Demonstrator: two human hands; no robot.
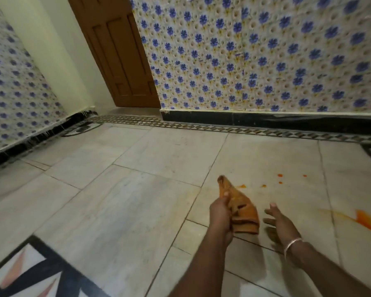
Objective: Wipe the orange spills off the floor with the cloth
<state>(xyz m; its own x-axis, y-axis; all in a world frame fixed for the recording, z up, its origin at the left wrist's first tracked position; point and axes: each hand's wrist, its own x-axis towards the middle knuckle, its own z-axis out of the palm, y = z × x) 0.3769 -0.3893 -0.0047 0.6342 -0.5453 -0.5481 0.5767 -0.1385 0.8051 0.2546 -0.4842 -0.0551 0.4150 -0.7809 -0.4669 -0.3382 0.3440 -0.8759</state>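
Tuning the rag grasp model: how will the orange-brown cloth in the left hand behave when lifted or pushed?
Likely floppy: the cloth sits in folds in the left hand gripping it. Probably light, since one hand holds it bunched. Pushed over the smooth floor tiles, it would likely slide and crumple.

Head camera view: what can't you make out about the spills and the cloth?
Large orange spill: head view, cut off by the right edge; full extent unknown.
Cloth: head view, partly covered by the gripping left hand; contact with the floor unclear.
Small orange drops: head view, too small to judge wet or dry.
Right hand: head view, fingers blurred.
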